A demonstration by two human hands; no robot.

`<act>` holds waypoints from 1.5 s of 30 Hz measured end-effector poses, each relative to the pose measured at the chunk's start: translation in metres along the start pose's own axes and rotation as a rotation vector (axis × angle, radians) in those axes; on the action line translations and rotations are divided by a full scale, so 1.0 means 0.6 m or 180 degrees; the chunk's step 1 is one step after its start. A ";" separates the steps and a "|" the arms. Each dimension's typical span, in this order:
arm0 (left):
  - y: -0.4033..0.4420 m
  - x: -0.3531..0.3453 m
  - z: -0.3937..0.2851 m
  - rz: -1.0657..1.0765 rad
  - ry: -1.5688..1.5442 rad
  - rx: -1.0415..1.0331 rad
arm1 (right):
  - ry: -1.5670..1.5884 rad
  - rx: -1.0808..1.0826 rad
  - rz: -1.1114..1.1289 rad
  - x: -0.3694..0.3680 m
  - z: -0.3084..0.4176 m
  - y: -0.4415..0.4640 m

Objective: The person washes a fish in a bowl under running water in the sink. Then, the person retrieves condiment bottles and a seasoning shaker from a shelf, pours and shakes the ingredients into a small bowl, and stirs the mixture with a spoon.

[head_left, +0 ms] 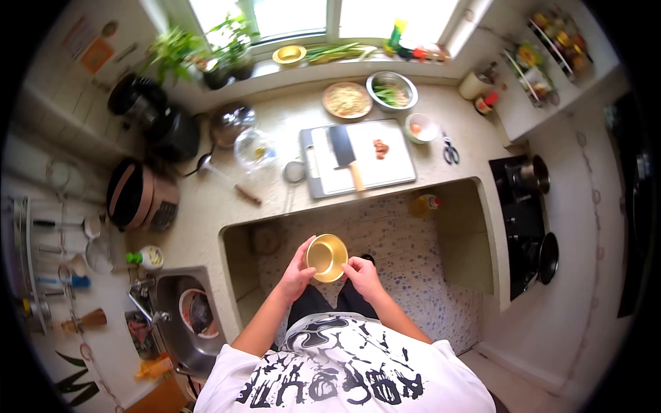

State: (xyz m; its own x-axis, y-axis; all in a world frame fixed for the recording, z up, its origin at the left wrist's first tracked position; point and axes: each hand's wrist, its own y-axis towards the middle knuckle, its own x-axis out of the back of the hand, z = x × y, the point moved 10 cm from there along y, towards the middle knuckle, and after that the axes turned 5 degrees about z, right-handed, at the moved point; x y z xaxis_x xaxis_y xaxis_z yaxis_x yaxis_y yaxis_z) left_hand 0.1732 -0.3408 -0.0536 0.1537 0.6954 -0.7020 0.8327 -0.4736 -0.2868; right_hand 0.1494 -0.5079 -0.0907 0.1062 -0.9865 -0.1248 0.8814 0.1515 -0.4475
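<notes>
A gold-coloured metal bowl (327,258) is held in front of my body, its open top facing up, and nothing shows inside it. My left hand (297,270) grips its left side, and my right hand (361,272) pinches its lower right rim. Beyond the bowl, on the counter, lies a white cutting board (385,171) with a grey edge. A cleaver (342,146) and a small heap of reddish pieces (381,149) rest on it.
Behind the board stand a plate of pale shreds (347,100) and a steel bowl with greens (392,91). Scissors (450,149) lie to the right, near the stove (516,227). A sink (186,303) is at left; a ladle (227,177) lies on the counter.
</notes>
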 end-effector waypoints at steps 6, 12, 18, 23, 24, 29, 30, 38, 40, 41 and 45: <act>0.156 -0.106 0.119 -0.0267 0.1210 0.0483 | -0.0254 0.0182 -0.0897 0.277 0.013 -0.035; 0.269 -0.194 0.173 -0.0308 0.2296 0.0488 | -0.0512 0.0265 -0.1286 0.437 0.061 -0.066; 0.345 -0.239 0.175 -0.0419 0.2264 0.0711 | -0.0522 0.0377 -0.1249 0.506 0.074 -0.024; 0.418 -0.213 0.149 -0.0881 0.1954 0.0691 | 0.0276 0.0215 -0.0921 0.535 0.071 0.068; 0.437 -0.202 0.138 -0.0975 0.1844 0.0631 | 0.0462 0.0145 -0.0881 0.543 0.074 0.088; 0.566 -0.123 0.065 -0.1380 0.1659 0.0241 | 0.0592 -0.0155 -0.0748 0.590 0.095 0.200; 0.597 -0.098 0.057 -0.1507 0.1577 0.0211 | 0.0643 -0.0323 -0.0791 0.599 0.102 0.225; 0.807 -0.033 -0.030 -0.1944 0.1980 0.0104 | 0.1078 -0.1331 -0.0908 0.648 0.103 0.443; 0.836 -0.017 -0.029 -0.2009 0.2099 0.0200 | 0.1152 -0.1484 -0.0953 0.651 0.107 0.487; 0.851 -0.007 -0.027 -0.2049 0.2173 0.0268 | 0.1209 -0.1581 -0.0930 0.649 0.106 0.506; 0.878 0.002 -0.024 -0.2139 0.2340 0.0433 | 0.1490 -0.1686 -0.0932 0.647 0.086 0.552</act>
State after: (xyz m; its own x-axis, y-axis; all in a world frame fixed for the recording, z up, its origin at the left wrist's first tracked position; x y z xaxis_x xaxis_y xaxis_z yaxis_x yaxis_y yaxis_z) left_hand 0.6198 -0.5814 -0.1964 0.0027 0.9805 0.1966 0.8066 0.1141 -0.5800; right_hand 0.5061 -0.8441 -0.2415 -0.4080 -0.8795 -0.2451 0.4925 0.0140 -0.8702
